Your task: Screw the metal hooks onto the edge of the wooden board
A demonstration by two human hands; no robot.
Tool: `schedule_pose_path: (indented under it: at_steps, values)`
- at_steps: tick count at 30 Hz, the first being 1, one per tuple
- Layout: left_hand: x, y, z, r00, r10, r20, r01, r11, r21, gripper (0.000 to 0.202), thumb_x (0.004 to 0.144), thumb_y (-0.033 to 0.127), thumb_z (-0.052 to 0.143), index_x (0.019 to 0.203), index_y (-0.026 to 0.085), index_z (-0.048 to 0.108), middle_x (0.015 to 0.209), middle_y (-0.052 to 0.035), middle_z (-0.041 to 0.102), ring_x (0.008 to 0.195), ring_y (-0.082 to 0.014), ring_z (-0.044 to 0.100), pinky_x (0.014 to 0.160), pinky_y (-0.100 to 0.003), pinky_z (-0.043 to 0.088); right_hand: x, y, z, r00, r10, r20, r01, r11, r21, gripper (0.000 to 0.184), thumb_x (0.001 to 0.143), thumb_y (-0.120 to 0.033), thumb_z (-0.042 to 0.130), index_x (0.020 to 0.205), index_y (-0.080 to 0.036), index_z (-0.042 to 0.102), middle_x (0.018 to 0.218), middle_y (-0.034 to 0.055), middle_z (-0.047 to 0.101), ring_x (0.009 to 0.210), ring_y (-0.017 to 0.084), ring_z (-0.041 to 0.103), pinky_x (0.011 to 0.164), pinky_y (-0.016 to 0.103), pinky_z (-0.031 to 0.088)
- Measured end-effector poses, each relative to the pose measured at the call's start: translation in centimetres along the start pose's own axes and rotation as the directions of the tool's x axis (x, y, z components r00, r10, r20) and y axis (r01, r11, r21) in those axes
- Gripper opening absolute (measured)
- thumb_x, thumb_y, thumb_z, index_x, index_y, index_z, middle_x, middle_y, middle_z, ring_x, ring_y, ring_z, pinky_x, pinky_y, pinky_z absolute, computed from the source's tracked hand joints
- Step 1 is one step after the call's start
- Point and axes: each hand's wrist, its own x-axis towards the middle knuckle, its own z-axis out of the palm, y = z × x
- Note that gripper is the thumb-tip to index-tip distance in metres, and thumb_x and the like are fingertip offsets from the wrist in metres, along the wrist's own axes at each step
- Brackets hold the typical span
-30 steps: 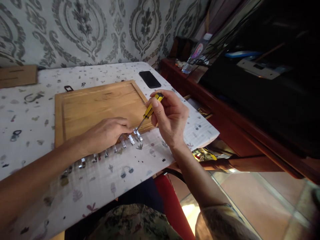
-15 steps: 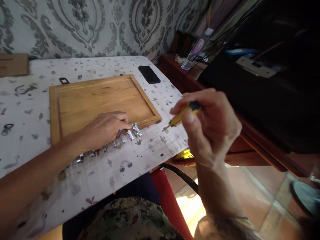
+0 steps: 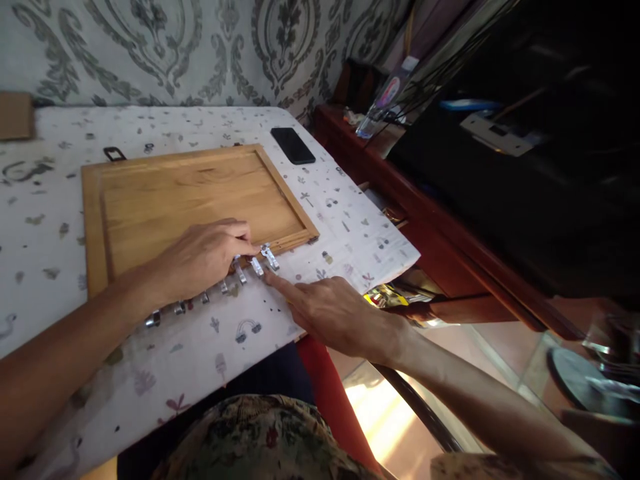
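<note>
Table [image 3: 350, 223] has a white cloth [image 3: 200, 363] with little printed doodles all over. A big wooden panel [image 3: 175, 193] lies flat mid-tabletop, with a row of shiny metal hooks [image 3: 223, 288] right along its near edge. There's a black phone [image 3: 293, 145] by the far right corner, a brown board [image 3: 15, 115] at the far left edge, and a small black loop [image 3: 115, 154] just behind the panel.

The right hand [image 3: 335, 313], screwdriver gone, now points at the hooks [image 3: 269, 256].

The person is wearing a garment [image 3: 270, 437] in a dark leafy print on pale cloth at six o'clock — its sleeve [image 3: 500, 468] is showing at five o'clock. Left grip [image 3: 200, 257] and right grip [image 3: 330, 310] are going bare.
</note>
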Motion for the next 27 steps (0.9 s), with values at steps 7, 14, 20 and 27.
schedule_pose_path:
  at_steps: [7,14,20,27]
  values:
    - [0.0,0.0,-0.3,1.0,0.011,0.025,-0.012,1.0,0.026,0.043,0.092,0.0,0.045,0.1,0.022,0.081,0.104,-0.0053,0.071,0.09,-0.0179,0.063,0.069,-0.028,0.039,1.1,-0.3,-0.9,0.997,0.006,0.08,0.003,0.994,-0.111,0.085,0.095,-0.009,0.054,0.169,-0.005,0.012,0.068,0.0059,0.075,0.057,0.021,0.065,0.051,0.036,0.016]
    - [0.1,-0.2,-0.1,1.0,0.0,0.028,0.0,1.0,-0.009,0.041,0.093,0.001,0.046,0.098,0.023,0.081,0.105,-0.0053,0.072,0.092,-0.0191,0.064,0.071,-0.03,0.039,-0.8,0.4,0.4,0.999,0.038,-0.016,-0.039,0.998,-0.047,0.081,0.089,-0.002,0.054,0.165,-0.007,0.024,0.075,0.006,0.076,0.059,0.019,0.064,0.053,0.037,0.016]
    - [0.0,-0.1,-0.3,0.999,-0.029,0.04,0.028,1.0,0.014,0.045,0.091,0.0,0.047,0.104,0.025,0.082,0.104,-0.0042,0.07,0.093,-0.0189,0.063,0.072,-0.029,0.039,-1.3,1.3,-0.3,0.992,0.121,-0.042,-0.12,0.993,0.02,0.061,0.091,-0.003,0.052,0.151,-0.013,0.049,0.091,0.0112,0.078,0.077,0.022,0.069,0.057,0.034,0.029]
    - [0.0,0.0,-0.4,0.999,-0.029,0.034,0.027,0.998,0.06,0.047,0.09,-0.001,0.049,0.107,0.026,0.082,0.101,-0.0036,0.07,0.092,-0.0197,0.063,0.071,-0.03,0.039,0.9,2.8,-0.2,0.94,0.309,-0.144,-0.213,0.862,0.46,0.032,0.101,-0.014,0.04,0.123,-0.013,0.064,0.11,0.0138,0.077,0.092,0.022,0.07,0.081,0.036,0.05]
